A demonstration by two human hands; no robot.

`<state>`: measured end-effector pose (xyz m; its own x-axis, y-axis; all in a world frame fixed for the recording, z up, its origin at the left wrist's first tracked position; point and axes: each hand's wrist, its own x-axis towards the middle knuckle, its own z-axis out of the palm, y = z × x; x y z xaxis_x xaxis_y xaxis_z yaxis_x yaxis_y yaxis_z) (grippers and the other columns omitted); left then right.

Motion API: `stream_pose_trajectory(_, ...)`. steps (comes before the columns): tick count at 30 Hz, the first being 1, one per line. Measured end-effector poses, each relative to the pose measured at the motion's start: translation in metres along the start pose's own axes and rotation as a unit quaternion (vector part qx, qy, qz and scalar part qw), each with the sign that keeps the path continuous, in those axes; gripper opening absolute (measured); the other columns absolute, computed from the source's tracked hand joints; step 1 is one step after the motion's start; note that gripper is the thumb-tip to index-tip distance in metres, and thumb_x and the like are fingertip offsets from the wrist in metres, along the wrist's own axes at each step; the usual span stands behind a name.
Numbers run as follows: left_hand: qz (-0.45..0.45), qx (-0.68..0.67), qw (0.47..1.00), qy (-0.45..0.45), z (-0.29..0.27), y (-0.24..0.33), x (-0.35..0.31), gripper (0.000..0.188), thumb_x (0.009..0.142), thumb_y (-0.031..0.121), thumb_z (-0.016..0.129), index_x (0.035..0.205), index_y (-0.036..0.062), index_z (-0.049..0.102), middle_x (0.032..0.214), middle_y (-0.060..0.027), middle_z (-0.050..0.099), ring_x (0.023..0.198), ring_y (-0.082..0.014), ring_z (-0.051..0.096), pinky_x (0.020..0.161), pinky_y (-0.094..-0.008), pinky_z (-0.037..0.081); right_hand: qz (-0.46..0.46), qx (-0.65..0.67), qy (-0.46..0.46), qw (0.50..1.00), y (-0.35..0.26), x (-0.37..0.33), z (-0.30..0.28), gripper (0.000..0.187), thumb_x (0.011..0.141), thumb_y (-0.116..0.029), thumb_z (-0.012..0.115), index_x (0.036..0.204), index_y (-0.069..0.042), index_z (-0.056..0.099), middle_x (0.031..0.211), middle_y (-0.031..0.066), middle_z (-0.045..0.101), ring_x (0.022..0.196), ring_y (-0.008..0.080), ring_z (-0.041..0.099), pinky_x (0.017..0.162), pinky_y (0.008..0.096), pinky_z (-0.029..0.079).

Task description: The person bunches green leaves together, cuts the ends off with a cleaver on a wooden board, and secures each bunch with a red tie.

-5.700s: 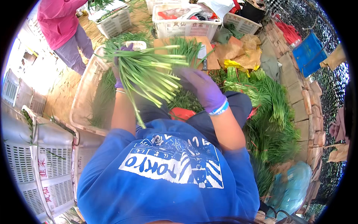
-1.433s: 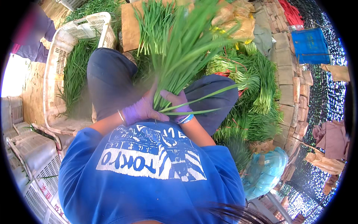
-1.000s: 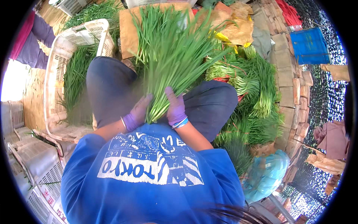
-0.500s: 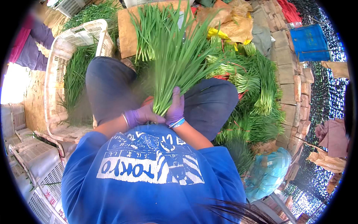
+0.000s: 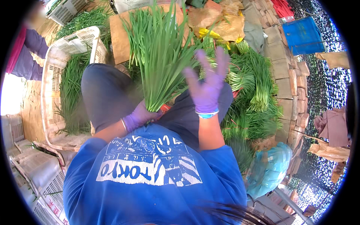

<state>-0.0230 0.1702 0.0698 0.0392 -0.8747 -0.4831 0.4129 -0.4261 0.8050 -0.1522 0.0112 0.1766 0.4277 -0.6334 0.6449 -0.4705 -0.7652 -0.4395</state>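
Held upright before my lap is a bunch of long green garlic chives [image 5: 159, 84], its pale cut ends down and its leaves fanning away from me. My left hand [image 5: 139, 114], in a purple glove, wraps round the lower stems. My right hand [image 5: 209, 87], gloved in purple too, is raised to the right of the bunch, fingers spread and holding nothing. Beyond the bunch, loose chives [image 5: 135, 41] lie on a brown board [image 5: 119, 37]. On the right, beside my knee, is a pile of tied chive bunches [image 5: 258, 84], some with red ties.
A white plastic crate [image 5: 48, 97] with chives stands at my left knee. Bricks [image 5: 283, 75] edge the right side, with a blue container [image 5: 303, 35] beyond. Near my right elbow lies a light-blue plastic bag [image 5: 272, 170]. Another person's dark trousers [image 5: 28, 62] show at the far left.
My right hand has let go of the stems and risen to the right, its fingers spreading. The left hand keeps its hold. The view has shifted slightly.
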Motion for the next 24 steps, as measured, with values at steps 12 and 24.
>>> stream_pose_trajectory(12, 0.019, 0.084, 0.995, -0.046, -0.007, -0.012, -0.003, 0.040, 0.064, 0.008, 0.069, 0.101, 0.0029, 0.054, 0.078, -0.0054, 0.060, 0.062, -0.0114, 0.057, 0.056, -0.0249, 0.048, 0.362, 0.315, 0.217, 0.850, 0.039, -0.015, 0.076, 0.013, 0.078, -0.010, 0.058, 0.078, 0.002, 0.066, 0.119, 0.0149, 0.048, 0.107, 0.0225, 0.046, 0.092, 0.0308, 0.034)
stream_pose_trajectory(24, -0.051, -0.095, 0.992, -0.065, -0.008, 0.007, -0.007, 0.031, 0.059, 0.001, 0.067, 0.088, 0.0006, 0.058, 0.076, -0.0081, 0.061, 0.063, -0.0184, 0.060, 0.058, -0.0301, 0.052, -0.023, 0.233, -0.137, 0.962, -0.004, 0.002, -0.027, 0.072, 0.054, -0.016, 0.077, 0.120, -0.010, 0.050, 0.132, 0.0144, 0.037, 0.118, 0.0359, 0.036, 0.098, 0.0413, 0.031)
